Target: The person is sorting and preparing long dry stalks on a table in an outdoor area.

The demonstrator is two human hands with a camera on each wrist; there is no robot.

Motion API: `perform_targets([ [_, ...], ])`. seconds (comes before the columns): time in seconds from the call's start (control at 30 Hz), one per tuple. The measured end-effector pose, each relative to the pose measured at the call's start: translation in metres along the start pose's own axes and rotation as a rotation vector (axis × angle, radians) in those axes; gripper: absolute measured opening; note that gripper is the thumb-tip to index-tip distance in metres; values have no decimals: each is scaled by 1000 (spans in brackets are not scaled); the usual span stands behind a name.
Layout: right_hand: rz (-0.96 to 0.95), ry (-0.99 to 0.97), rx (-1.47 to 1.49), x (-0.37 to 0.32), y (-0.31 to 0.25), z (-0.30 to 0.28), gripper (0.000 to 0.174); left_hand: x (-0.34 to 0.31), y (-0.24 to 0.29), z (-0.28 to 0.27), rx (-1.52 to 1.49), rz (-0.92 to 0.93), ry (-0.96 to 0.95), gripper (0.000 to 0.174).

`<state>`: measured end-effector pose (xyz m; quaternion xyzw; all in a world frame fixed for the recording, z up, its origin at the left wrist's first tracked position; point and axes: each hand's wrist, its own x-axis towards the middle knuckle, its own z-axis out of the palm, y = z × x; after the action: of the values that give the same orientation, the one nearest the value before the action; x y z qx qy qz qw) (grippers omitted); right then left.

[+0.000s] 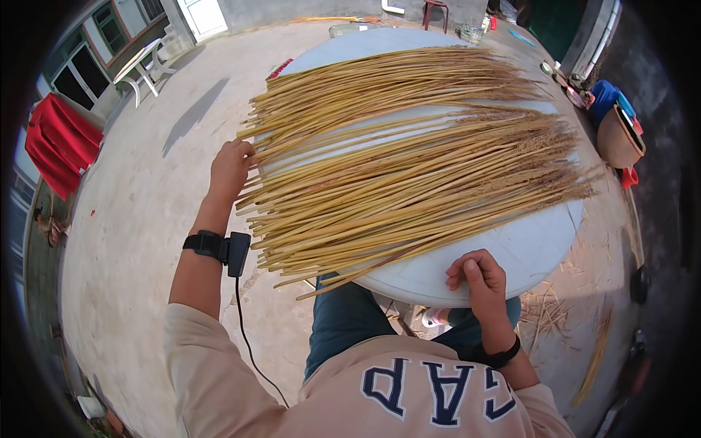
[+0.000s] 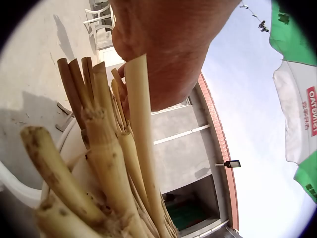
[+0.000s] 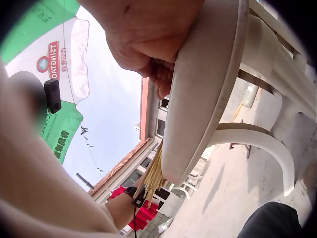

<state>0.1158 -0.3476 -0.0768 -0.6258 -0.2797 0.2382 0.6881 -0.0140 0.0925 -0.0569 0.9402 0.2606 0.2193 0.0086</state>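
Note:
Long dry yellow stalks (image 1: 409,182) with brownish feathery heads lie side by side in two broad bands across a round white table (image 1: 482,252). My left hand (image 1: 232,166) is at the cut ends on the table's left side, its fingertips right at the stalks between the two bands. Close up in the left wrist view, the thick cut ends (image 2: 106,144) partly cover the fingers, and I cannot tell whether they pinch a stalk. My right hand (image 1: 482,281) rests at the near table edge, fingers loosely curled, holding nothing.
A white plastic table (image 1: 142,66) and a red cloth (image 1: 62,139) are to the left. A clay pot (image 1: 621,139) and a blue container (image 1: 604,98) stand at the right wall. Loose stalk scraps (image 1: 551,314) litter the ground. A black cable (image 1: 244,328) hangs from the left wrist camera.

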Motion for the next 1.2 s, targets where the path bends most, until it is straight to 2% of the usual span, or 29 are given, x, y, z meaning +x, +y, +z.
perform_targets([
  [0.03,1,-2,3,0,0,0,17,0,0,-1,-10,-22,61,9],
  [0.17,1,14,-36,0,-1,1,20,0,-5,-13,-118,-35,93,10],
  [0.23,2,-16,6,0,-1,0,17,0,0,-26,-308,-137,59,12],
  [0.3,5,-16,20,0,-1,-1,17,-4,13,-46,-287,-110,139,8],
  [0.37,5,-5,37,0,-1,-2,16,-11,18,-56,-352,44,317,7],
  [0.43,0,-48,49,0,1,-3,15,-17,13,-64,-504,43,311,6],
  [0.5,-6,-20,61,0,1,-4,16,-23,-2,-67,-782,-51,302,8],
  [0.6,-28,-60,48,-1,4,-5,16,-34,-12,-79,-809,-85,298,8],
  [0.67,-19,-50,56,-1,4,-5,16,-42,-19,-86,-772,-312,159,9],
  [0.77,-6,-61,58,-1,3,-6,17,-45,-18,-90,-781,-360,189,10],
  [0.83,-4,-69,56,-2,2,-6,17,-45,-10,-93,-750,-343,235,11],
  [0.9,4,-62,79,-2,2,-5,17,-43,1,-96,-654,-247,384,10],
  [1.0,23,-65,100,-2,5,-5,17,-41,16,-90,-594,-163,267,10],
  [1.03,16,-51,101,-2,4,-6,17,-40,17,-91,-599,-148,264,10],
  [1.1,-9,-92,51,-2,4,-7,17,-38,19,-97,-703,-223,425,9],
  [1.2,-5,-95,63,-3,4,-7,17,-38,23,-97,-671,-192,359,10],
])
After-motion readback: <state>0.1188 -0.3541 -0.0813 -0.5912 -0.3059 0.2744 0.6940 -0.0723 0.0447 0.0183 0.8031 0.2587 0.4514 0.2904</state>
